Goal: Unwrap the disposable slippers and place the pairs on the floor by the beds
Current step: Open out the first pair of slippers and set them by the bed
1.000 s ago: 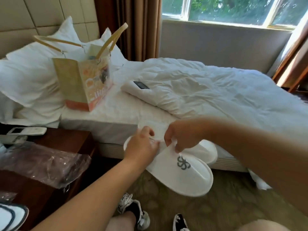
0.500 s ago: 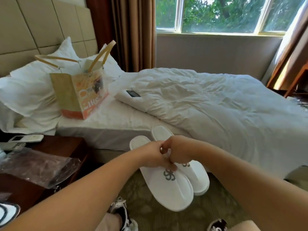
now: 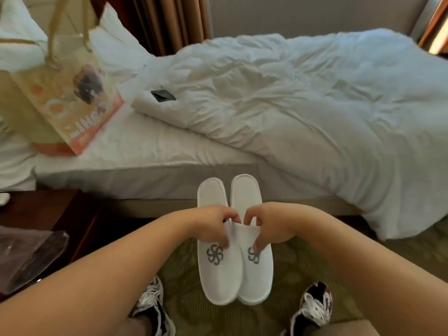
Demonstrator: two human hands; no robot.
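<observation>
Two white disposable slippers with grey swirl logos lie side by side, toes toward me, held above the patterned carpet in front of the bed. My left hand [image 3: 213, 225] grips the left slipper [image 3: 219, 275] at its strap edge. My right hand [image 3: 265, 225] pinches the right slipper [image 3: 257, 277] the same way. The heels point toward the bed [image 3: 145, 163]. The slippers overlap slightly along their inner edges.
A paper gift bag [image 3: 65, 103] stands on the mattress by the pillows. A dark card [image 3: 163, 95] lies on the folded duvet. A wooden nightstand [image 3: 60, 214] at left holds crumpled clear plastic wrap [image 3: 26, 258]. My two sneakers [image 3: 312, 304] stand on the carpet below.
The slippers have been turned and aligned parallel, side by side, with both hands now pinching their straps. The view tilted down toward the floor.
</observation>
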